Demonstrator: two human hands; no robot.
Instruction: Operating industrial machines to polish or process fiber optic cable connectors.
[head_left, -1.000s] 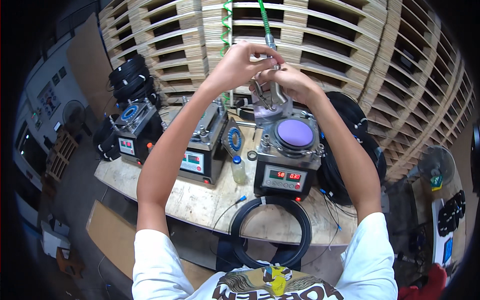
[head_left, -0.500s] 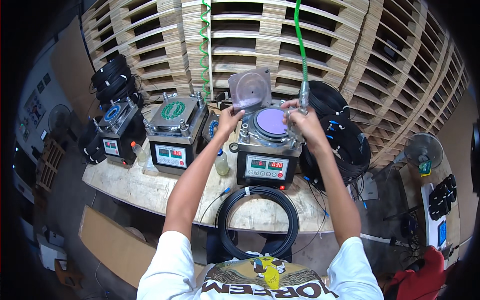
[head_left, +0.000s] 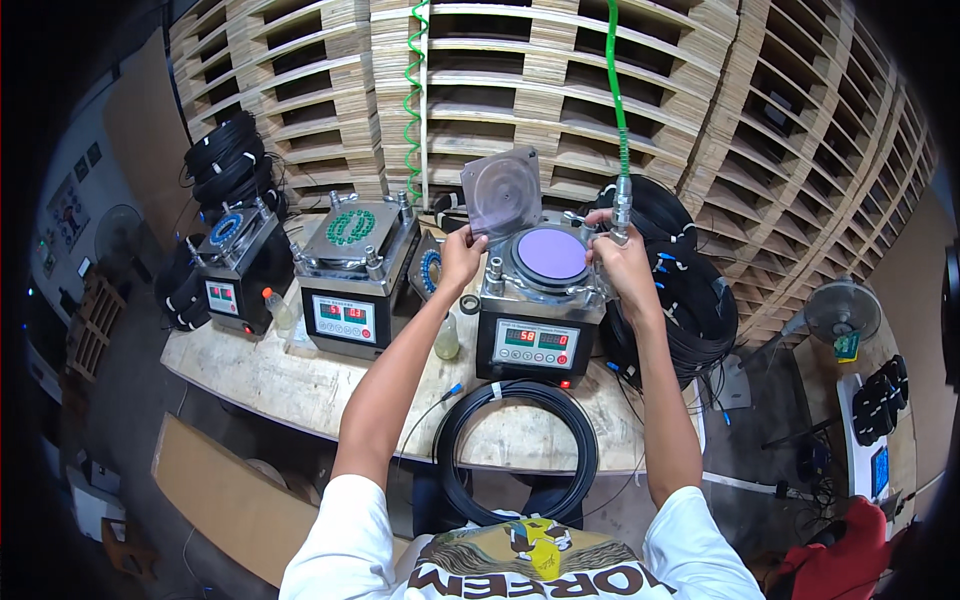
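My left hand [head_left: 462, 258] pinches the lower left corner of a clear square plate [head_left: 502, 188] with a round mark, tilted up behind the machine's pad. In my right hand [head_left: 626, 268] is a metal air blow gun [head_left: 622, 203], fed by a green coiled hose [head_left: 613, 70]. The gun's nozzle end is hidden by my fingers. Between my hands lies a round purple pad [head_left: 552, 254] on the black disc of a polishing machine [head_left: 490, 318], whose front has a lit red display. My right hand is just beside the pad's right edge.
Two similar machines with a green-ringed plate [head_left: 350, 228] and a blue ring fixture [head_left: 226, 228] stand to the left. Black cable coils [head_left: 447, 445] lie at the bench front and right. Bottles [head_left: 447, 340] stand between machines. Wooden pallets [head_left: 480, 100] rise behind.
My right hand and the blow gun have shifted slightly right, from over the purple pad's right edge to beside it. The front machine's display digits differ. My left hand keeps the plate.
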